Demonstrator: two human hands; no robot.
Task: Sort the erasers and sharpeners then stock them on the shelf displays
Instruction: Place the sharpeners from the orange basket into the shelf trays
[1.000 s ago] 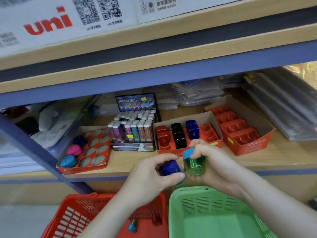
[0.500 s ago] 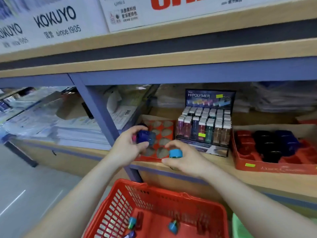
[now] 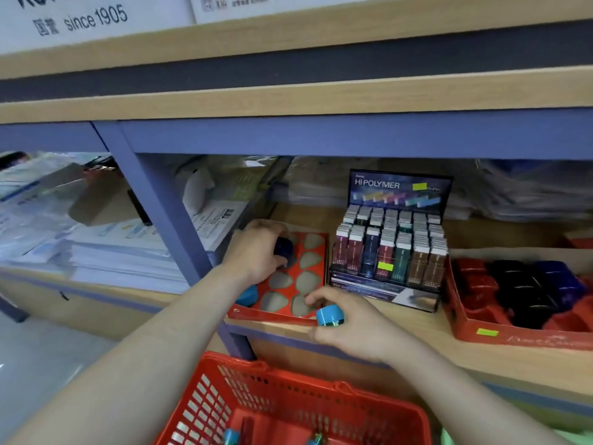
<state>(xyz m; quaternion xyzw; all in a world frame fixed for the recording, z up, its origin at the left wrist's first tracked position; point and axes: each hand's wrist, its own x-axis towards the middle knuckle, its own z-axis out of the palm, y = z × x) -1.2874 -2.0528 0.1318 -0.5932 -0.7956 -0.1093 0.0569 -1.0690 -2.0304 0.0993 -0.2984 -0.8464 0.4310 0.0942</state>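
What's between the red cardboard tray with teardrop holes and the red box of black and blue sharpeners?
The head view shows a dark Hi-Polymer eraser display stand between the red teardrop-hole tray and the red cardboard sharpener box.

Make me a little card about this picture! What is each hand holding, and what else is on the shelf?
Left hand: holds a dark blue sharpener at the back slots of the red tray
Right hand: pinches a light blue sharpener at the tray's front edge
Tray's front left slot: another sharpener, blue
Right of tray: eraser display, full of erasers
Below the shelf: red basket
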